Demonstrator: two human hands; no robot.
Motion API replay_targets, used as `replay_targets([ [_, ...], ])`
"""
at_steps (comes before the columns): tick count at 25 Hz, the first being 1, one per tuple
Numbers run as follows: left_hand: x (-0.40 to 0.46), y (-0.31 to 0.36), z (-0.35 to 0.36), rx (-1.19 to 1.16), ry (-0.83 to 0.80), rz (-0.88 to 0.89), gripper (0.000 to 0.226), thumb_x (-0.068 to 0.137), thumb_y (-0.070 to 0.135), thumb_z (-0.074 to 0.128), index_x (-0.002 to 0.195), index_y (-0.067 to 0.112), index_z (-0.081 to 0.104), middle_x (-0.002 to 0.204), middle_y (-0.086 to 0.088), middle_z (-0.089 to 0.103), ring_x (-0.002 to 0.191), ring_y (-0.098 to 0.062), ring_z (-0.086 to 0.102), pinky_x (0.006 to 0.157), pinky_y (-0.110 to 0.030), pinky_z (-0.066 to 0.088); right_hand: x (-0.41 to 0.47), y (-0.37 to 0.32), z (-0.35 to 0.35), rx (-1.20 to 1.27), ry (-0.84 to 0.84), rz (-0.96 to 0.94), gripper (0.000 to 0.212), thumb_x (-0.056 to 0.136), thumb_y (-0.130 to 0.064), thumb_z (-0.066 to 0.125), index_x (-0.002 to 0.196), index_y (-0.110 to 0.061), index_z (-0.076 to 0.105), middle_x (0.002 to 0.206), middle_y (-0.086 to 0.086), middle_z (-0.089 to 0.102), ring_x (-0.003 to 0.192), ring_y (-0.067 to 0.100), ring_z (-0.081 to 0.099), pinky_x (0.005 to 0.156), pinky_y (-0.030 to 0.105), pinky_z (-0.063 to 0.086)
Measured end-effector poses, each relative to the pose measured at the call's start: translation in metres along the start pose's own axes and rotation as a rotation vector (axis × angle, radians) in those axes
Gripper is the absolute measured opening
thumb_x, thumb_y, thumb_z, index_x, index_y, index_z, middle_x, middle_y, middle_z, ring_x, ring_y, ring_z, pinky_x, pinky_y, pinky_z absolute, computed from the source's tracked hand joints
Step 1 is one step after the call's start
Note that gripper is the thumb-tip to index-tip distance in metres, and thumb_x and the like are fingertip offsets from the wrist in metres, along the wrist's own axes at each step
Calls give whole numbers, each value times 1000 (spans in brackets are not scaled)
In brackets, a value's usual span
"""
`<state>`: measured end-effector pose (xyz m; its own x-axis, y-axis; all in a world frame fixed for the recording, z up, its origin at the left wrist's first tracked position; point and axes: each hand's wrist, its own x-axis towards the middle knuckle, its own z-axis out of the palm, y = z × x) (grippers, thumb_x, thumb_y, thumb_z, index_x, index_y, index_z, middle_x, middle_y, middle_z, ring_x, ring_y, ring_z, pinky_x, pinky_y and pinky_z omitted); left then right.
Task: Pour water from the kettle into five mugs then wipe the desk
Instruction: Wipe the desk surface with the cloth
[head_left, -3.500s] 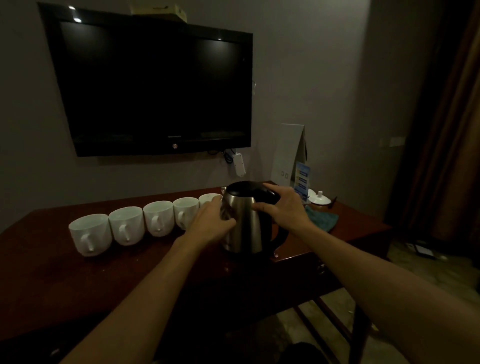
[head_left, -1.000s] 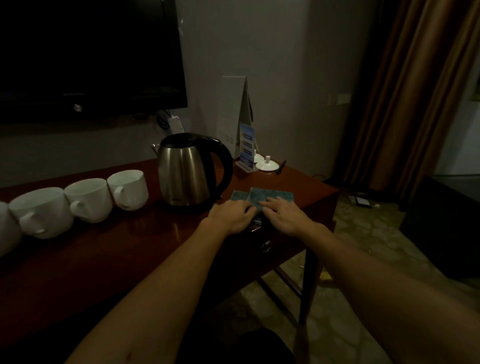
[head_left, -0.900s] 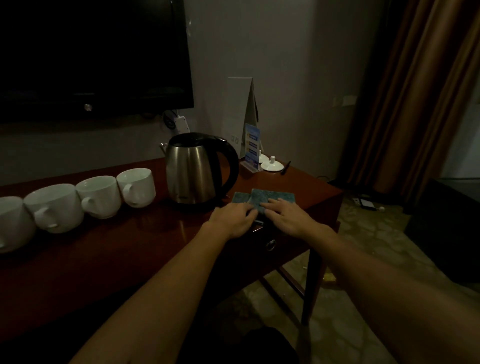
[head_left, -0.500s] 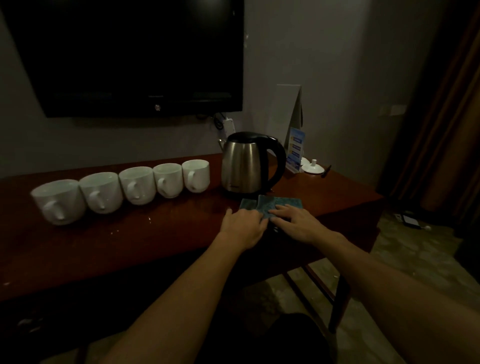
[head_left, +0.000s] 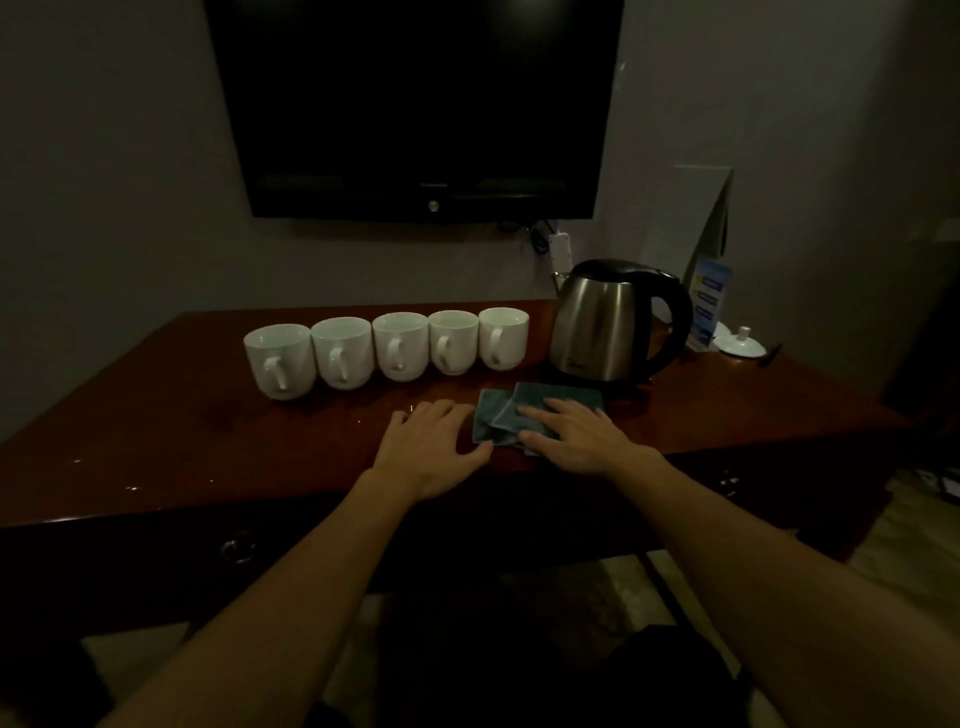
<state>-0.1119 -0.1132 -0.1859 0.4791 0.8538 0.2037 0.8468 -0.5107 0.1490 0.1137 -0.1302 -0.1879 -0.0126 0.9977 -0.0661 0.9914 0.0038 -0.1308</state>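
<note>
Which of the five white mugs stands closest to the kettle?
The mug at the right end of the row. It stands beside the steel kettle with only a small gap of desk between them; the other four mugs line up further to its left.

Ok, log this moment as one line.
phase: wiping | right hand: flat on teal cloth | left hand: flat on desk | kettle: upright, released

mugs (head_left: 387, 348): five, plain white, no pattern
kettle (head_left: 597, 322): brushed silver steel body; black lid and black handle
cloth (head_left: 511, 410): dull teal-blue, plain
counter (head_left: 208, 431): glossy dark red-brown wood; small pale specks
television (head_left: 415, 104): black, screen dark
wall (head_left: 130, 156): flat grey
card stand (head_left: 709, 299): blue with pale bands
lidded dish (head_left: 742, 344): white
</note>
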Motion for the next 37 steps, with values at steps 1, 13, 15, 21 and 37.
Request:
replay_targets([
  [1, -5, -9, -6, 1, -5, -20, 68, 91, 68, 37, 148, 30, 38, 153, 1, 39, 139, -19, 36, 112, -48, 29, 2, -6, 1, -7, 4, -15, 60, 94, -70, 26, 151, -49, 22, 164, 1, 18, 150, 24, 15, 118, 55, 12],
  [13, -82, -81, -18, 101, 75, -107, 75, 86, 68, 52, 148, 30, 35, 153, 2, 35, 139, -18, 33, 112, -44, 28, 16, -98, 12, -26, -34, -207, 59, 95, -69, 25, 151, -50, 19, 165, -1, 16, 151, 25, 12, 119, 58, 11],
  [15, -97, -95, -7, 142, 136, -183, 78, 86, 66, 57, 150, 29, 34, 155, 2, 33, 142, -19, 31, 114, -44, 25, 18, -103, 15, -30, -32, -225, 59, 95, -69, 23, 151, -50, 18, 165, -1, 15, 152, 25, 11, 119, 58, 11],
  [21, -108, -106, 5, 232, 268, -258, 78, 83, 70, 57, 145, 26, 42, 151, 3, 40, 140, -17, 35, 115, -42, 24, 22, -121, 22, -35, -26, -286, 60, 95, -70, 23, 151, -50, 18, 165, -3, 15, 152, 24, 10, 119, 58, 10],
  [37, -141, -150, -6, 140, 375, -506, 109, 70, 85, 54, 153, 22, 25, 158, -3, 29, 145, -22, 27, 119, -49, 18, 25, -194, 38, -52, 6, -474, 58, 96, -67, 24, 151, -49, 19, 164, -4, 19, 151, 21, 16, 119, 53, 17],
])
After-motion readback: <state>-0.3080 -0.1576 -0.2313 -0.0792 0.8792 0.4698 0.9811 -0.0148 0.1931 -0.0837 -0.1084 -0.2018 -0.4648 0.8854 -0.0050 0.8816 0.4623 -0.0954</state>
